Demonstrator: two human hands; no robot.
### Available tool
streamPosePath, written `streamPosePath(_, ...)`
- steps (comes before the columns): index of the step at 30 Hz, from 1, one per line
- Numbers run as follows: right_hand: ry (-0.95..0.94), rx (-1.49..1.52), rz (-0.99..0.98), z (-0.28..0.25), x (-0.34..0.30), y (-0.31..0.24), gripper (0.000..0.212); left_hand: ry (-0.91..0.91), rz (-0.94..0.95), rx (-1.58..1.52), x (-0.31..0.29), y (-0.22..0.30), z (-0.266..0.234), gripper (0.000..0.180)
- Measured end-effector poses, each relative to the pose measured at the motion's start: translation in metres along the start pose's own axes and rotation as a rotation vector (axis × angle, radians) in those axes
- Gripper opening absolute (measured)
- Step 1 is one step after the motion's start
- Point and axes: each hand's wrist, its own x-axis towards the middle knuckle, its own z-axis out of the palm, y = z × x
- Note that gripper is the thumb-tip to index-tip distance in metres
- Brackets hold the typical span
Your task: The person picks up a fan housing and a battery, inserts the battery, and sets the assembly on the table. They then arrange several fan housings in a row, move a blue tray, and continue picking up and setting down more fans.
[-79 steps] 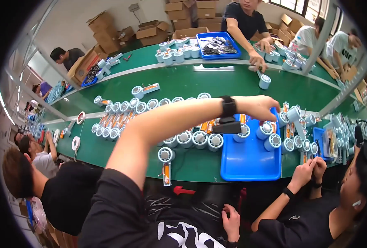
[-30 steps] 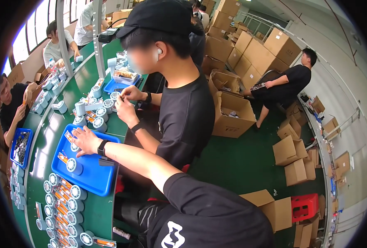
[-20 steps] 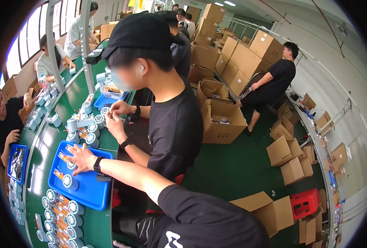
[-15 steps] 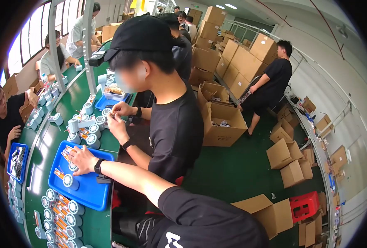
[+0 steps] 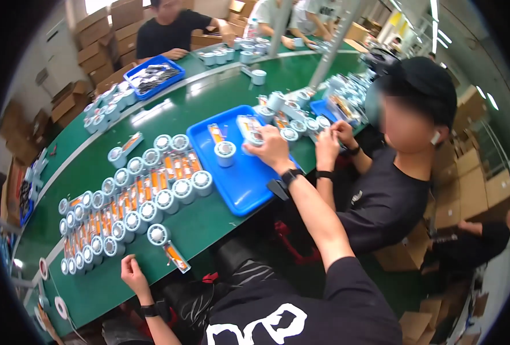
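My right hand [image 5: 271, 149] is closed on a light-blue round-headed unit [image 5: 248, 125] at the far right part of a blue tray [image 5: 243, 187]. The unit's open handle shows white and orange inside; my fingers partly cover its round head. Beside it in the tray, a similar unit [image 5: 225, 153] stands with its orange-filled handle pointing away. My left hand [image 5: 133, 275] is at the table's near edge, fingers curled with nothing visible in them. Close to it, one unit [image 5: 158, 234] lies apart, handle toward the edge.
Rows of similar units [image 5: 131, 221] cover the green table [image 5: 203, 241] left of the tray. A co-worker [image 5: 395, 155] works at my right, near more units and a small blue tray. Across the table are another person [image 5: 171, 31] and a blue tray of dark parts [image 5: 131, 73].
The view has swung left, bringing my left hand and the long rows into sight. My right hand has gone from resting over a unit in the tray to gripping it.
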Motion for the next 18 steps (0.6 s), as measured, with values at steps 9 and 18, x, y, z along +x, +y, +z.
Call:
streamPosePath(9,0.098,0.843,0.595,-0.056,-0.036,-0.001,0.053,-0.311,0.034,-0.358,-0.024,0.187,-0.065,0.024)
streamPosePath(18,0.463,1.526,0.891,-0.115,-0.14,-0.062,0.08,-0.756,0.763,0.399,0.021,0.325,0.181,0.052)
